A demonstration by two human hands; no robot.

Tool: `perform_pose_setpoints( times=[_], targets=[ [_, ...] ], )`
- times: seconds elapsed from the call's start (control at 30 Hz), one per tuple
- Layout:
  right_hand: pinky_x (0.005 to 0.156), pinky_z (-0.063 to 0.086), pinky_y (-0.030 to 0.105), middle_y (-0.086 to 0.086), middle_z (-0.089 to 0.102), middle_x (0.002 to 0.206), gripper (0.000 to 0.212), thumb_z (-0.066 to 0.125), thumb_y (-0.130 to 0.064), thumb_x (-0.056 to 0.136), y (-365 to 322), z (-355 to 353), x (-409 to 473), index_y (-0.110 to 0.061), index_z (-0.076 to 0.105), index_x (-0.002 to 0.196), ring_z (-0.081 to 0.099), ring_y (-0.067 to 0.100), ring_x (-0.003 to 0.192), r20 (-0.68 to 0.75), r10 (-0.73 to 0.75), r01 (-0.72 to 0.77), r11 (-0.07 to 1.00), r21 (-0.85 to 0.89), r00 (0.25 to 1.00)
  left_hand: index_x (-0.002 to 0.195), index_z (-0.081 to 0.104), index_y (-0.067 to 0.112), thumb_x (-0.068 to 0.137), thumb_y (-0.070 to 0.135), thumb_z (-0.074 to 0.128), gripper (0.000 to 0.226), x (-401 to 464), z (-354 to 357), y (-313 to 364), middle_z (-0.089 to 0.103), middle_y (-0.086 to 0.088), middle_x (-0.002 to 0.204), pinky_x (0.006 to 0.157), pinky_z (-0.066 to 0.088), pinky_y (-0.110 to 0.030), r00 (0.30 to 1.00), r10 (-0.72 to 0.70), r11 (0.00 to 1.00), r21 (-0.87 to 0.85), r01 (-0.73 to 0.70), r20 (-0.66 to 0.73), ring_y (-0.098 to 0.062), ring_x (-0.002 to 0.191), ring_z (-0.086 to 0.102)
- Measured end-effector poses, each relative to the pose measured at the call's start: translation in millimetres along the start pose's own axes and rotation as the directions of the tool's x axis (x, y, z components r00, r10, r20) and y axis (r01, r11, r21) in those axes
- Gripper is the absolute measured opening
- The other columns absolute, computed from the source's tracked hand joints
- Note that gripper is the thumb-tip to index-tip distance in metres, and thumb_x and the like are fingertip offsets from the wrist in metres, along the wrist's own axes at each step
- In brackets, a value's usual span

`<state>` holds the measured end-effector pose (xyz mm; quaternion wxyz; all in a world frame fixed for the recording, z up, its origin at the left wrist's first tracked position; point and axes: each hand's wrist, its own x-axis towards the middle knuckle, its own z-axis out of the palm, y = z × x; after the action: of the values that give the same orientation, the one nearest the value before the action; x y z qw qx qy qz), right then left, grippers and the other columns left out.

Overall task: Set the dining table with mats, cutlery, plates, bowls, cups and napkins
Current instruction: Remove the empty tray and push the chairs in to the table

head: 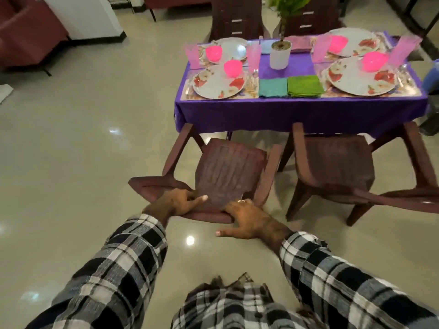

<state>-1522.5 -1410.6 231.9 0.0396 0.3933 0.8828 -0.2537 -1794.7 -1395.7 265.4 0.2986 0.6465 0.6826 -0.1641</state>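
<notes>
A person in a checked shirt [237,309] holds the top of a brown chair [228,176] at the near side of a dining table [299,112] draped in purple cloth. The left hand [177,203] grips the chair back's top edge, fingers curled over it and forefinger laid along the front. The right hand [247,220] rests on the same edge, fingers apparently wrapped over it, though motion blur leaves that unclear, and the thumb stretched out behind. A second chair [337,169] stands just beside the first, tucked partly under the cloth.

On the table, four floral plates [218,85] lie on mats [187,91], two at each end, each with a pink bowl [232,68] on it and a tall pink cup [193,55] near it. Cutlery [253,83] lies just right of the near left plate. A teal napkin [273,87] and a green napkin [305,85] sit side by side at the near edge, between the two settings. A potted plant [280,53] stands at the centre.
</notes>
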Motion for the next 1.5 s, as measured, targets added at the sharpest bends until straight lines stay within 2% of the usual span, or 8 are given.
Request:
perform_pose_setpoints(
  times=[0.13, 0.2, 0.37, 0.57, 0.67, 0.8, 1.3, 1.5],
  targets=[
    [0.090, 0.052, 0.043, 0.003, 0.071, 0.115, 0.033, 0.059, -0.040, 0.089, -52, -5, 26, -0.024, 0.063, 0.117, 0.067, 0.030, 0.108, -0.012, 0.106, -0.106, 0.966, -0.237, 0.994, 0.140, 0.062, 0.050, 0.091, 0.090, -0.001, 0.090, -12, -17, -69, 0.072, 0.006, 0.134, 0.121, 0.024, -0.054, 0.993, 0.055, 0.988, 0.150, -0.039, -0.104, -0.021, 0.137, 0.056],
    [0.085, 0.056, 0.042, 0.002, 0.071, 0.112, 0.032, 0.059, -0.025, 0.084, -58, -12, 32, -0.024, 0.065, 0.115, 0.069, 0.029, 0.104, 0.028, 0.159, -0.143, 0.943, -0.300, 0.987, 0.140, 0.063, 0.050, 0.093, 0.087, -0.004, 0.090, -10, -20, -97, 0.072, 0.006, 0.135, 0.123, 0.021, -0.055, 0.984, 0.090, 0.983, 0.174, -0.062, -0.156, -0.020, 0.138, 0.055],
    [0.091, 0.059, 0.044, -0.003, 0.069, 0.109, 0.027, 0.057, -0.028, 0.094, -45, -21, 11, -0.035, 0.066, 0.119, 0.069, 0.022, 0.103, 0.024, 0.320, -0.307, 0.924, -0.228, 0.947, 0.103, 0.076, 0.036, 0.084, 0.098, -0.001, 0.100, -13, 0, -82, 0.075, 0.007, 0.107, 0.110, 0.033, -0.055, 0.942, 0.231, 0.949, 0.272, -0.162, -0.244, -0.021, 0.115, 0.062],
    [0.101, 0.055, 0.040, -0.012, 0.070, 0.115, 0.046, 0.061, -0.030, 0.081, 6, -32, -21, -0.040, 0.063, 0.126, 0.068, 0.016, 0.110, 0.018, 0.442, -0.427, 0.876, -0.226, 0.897, 0.115, 0.069, 0.035, 0.070, 0.105, 0.032, 0.091, -6, 18, -36, 0.071, 0.004, 0.120, 0.106, 0.037, -0.049, 0.894, 0.432, 0.817, 0.468, -0.336, -0.114, -0.024, 0.119, 0.057],
    [0.097, 0.055, 0.040, -0.010, 0.070, 0.111, 0.048, 0.059, -0.052, 0.075, -6, -18, -18, -0.038, 0.064, 0.120, 0.068, 0.016, 0.104, 0.030, 0.424, -0.411, 0.892, -0.186, 0.905, 0.111, 0.070, 0.032, 0.074, 0.087, 0.044, 0.071, 1, 26, -20, 0.072, 0.002, 0.113, 0.102, 0.044, -0.047, 0.903, 0.417, 0.816, 0.480, -0.321, -0.105, -0.025, 0.111, 0.063],
    [0.088, 0.059, 0.037, -0.010, 0.072, 0.105, 0.043, 0.054, -0.048, 0.075, 1, -13, -9, -0.035, 0.070, 0.113, 0.070, 0.018, 0.098, -0.056, 0.359, -0.361, 0.897, -0.255, 0.932, 0.105, 0.070, 0.034, 0.078, 0.050, 0.060, 0.033, 16, 30, -14, 0.073, 0.007, 0.100, 0.087, 0.059, -0.042, 0.935, 0.331, 0.868, 0.431, -0.247, -0.131, -0.023, 0.095, 0.069],
    [0.074, 0.060, 0.037, -0.009, 0.072, 0.086, 0.036, 0.056, -0.059, 0.074, 51, -23, 9, -0.033, 0.070, 0.094, 0.072, 0.021, 0.082, -0.135, 0.352, -0.376, 0.889, -0.259, 0.926, 0.122, 0.069, 0.046, 0.075, 0.037, 0.043, 0.054, 40, 4, 14, 0.074, 0.011, 0.106, 0.087, 0.062, -0.044, 0.952, 0.290, 0.896, 0.377, -0.236, -0.094, -0.024, 0.097, 0.071],
    [0.080, 0.060, 0.038, -0.008, 0.073, 0.089, 0.036, 0.052, -0.047, 0.073, 59, -38, 13, -0.033, 0.073, 0.100, 0.072, 0.021, 0.086, -0.098, 0.370, -0.382, 0.886, -0.262, 0.924, 0.122, 0.071, 0.047, 0.073, 0.035, 0.057, 0.052, 45, -5, 26, 0.074, 0.012, 0.105, 0.087, 0.062, -0.043, 0.964, 0.255, 0.910, 0.356, -0.214, -0.073, -0.021, 0.095, 0.070]
  ],
)
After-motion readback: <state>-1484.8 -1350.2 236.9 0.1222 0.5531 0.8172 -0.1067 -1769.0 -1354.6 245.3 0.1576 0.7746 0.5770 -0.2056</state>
